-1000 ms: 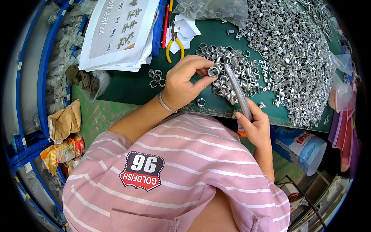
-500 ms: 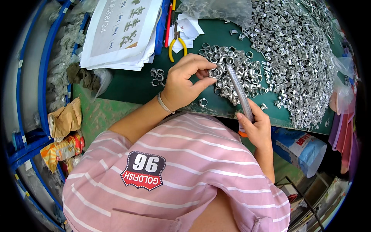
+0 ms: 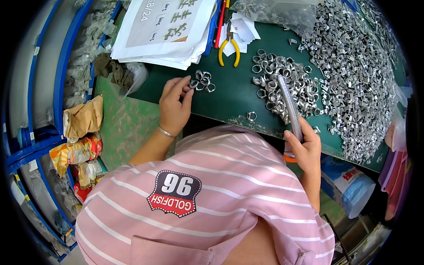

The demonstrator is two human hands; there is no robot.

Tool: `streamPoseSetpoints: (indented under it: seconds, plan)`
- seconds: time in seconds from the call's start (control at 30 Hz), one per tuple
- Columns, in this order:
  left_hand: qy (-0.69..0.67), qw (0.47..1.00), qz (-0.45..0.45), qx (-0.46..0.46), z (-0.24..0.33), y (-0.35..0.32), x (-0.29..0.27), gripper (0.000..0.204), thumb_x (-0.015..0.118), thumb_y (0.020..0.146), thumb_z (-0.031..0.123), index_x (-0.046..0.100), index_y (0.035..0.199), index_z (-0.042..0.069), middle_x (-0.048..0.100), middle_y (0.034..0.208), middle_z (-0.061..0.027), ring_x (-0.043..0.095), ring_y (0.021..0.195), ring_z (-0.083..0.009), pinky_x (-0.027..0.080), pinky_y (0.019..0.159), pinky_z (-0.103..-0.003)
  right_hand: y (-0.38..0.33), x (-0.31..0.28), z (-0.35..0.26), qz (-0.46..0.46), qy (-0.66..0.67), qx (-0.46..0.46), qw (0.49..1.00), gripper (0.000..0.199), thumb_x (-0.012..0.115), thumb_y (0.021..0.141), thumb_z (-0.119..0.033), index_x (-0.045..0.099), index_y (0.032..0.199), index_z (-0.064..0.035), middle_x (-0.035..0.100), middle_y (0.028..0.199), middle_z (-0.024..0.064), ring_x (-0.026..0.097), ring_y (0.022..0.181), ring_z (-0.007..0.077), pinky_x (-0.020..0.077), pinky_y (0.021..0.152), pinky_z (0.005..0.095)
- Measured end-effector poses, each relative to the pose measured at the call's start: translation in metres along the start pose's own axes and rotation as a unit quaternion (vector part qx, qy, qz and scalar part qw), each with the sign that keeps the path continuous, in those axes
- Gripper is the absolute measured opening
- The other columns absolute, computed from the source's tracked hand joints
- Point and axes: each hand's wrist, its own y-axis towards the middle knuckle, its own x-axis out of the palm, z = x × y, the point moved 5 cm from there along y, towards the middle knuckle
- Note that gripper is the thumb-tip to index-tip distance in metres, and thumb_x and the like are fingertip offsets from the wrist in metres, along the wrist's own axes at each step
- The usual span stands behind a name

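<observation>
My left hand (image 3: pixel 175 106) is at the left part of the green table, its thumb and fingertips closed on a silver metal ring (image 3: pixel 193 83). That ring is beside a small cluster of similar rings (image 3: pixel 204 78). In my right hand (image 3: pixel 305 148), near the table's front edge, is a ring mandrel (image 3: pixel 289 104), a long grey tapered stick with fine markings. It points up and away over a larger pile of silver rings (image 3: pixel 276 73). One loose ring (image 3: pixel 251 116) lies near the front edge, apart from the pile.
A big heap of small silver metal parts (image 3: pixel 357 66) covers the right side of the table (image 3: pixel 225 99). Yellow-handled pliers (image 3: pixel 237 55) lie at the back beside paper scraps. Stacked printed sheets (image 3: pixel 163 31) are at back left. Blue shelving (image 3: pixel 62 66) stands on the left.
My left hand has moved left from the large ring pile to the small cluster, carrying a ring. My right hand still holds the mandrel. The whole view has shifted slightly.
</observation>
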Motion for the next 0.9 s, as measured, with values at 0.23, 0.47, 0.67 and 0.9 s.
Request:
streamPoseSetpoints:
  seconds: [0.23,0.47,0.67,0.9]
  plan:
    - [0.012,0.994,0.007,0.106,0.030,0.013,0.011,0.016,0.061,0.078,-0.002,0.063,0.093,0.003,0.054,0.090,-0.0063,0.054,0.067,-0.0092,0.044,0.058,-0.019,-0.001,-0.005,0.000,0.013,0.023,0.003,1.000,0.041,0.067,0.076,-0.006,0.055,0.114,0.0026,0.063,0.093,0.0070,0.053,0.077,0.0086,0.0440,0.071,0.0223]
    - [-0.045,0.962,-0.126,0.236,0.079,0.045,0.091,0.016,0.067,0.067,0.000,0.061,0.082,0.001,0.054,0.086,-0.0112,0.054,0.081,-0.0282,0.044,0.074,-0.035,-0.007,-0.006,-0.004,0.020,0.029,-0.001,0.999,0.041,0.067,0.076,-0.006,0.055,0.115,0.0022,0.062,0.087,0.0038,0.050,0.071,0.0060,0.0429,0.066,0.0205]
    - [-0.226,0.950,-0.182,0.116,0.078,0.048,0.090,0.011,0.066,0.071,-0.005,0.059,0.079,-0.002,0.059,0.097,-0.0117,0.061,0.084,-0.0180,0.049,0.073,-0.026,-0.010,-0.014,0.001,0.025,0.015,0.024,0.999,0.042,0.066,0.076,-0.005,0.054,0.115,0.0020,0.062,0.086,0.0036,0.050,0.071,0.0066,0.0427,0.066,0.0204]
    - [-0.447,0.866,-0.225,-0.015,0.088,0.045,0.091,0.040,0.069,0.071,-0.008,0.051,0.106,-0.003,0.059,0.097,-0.0106,0.059,0.083,-0.0127,0.050,0.073,-0.023,-0.001,-0.007,-0.002,-0.002,0.038,0.030,0.999,0.042,0.066,0.077,-0.004,0.053,0.116,0.0031,0.062,0.104,0.0100,0.054,0.088,0.0095,0.0439,0.077,0.0233]
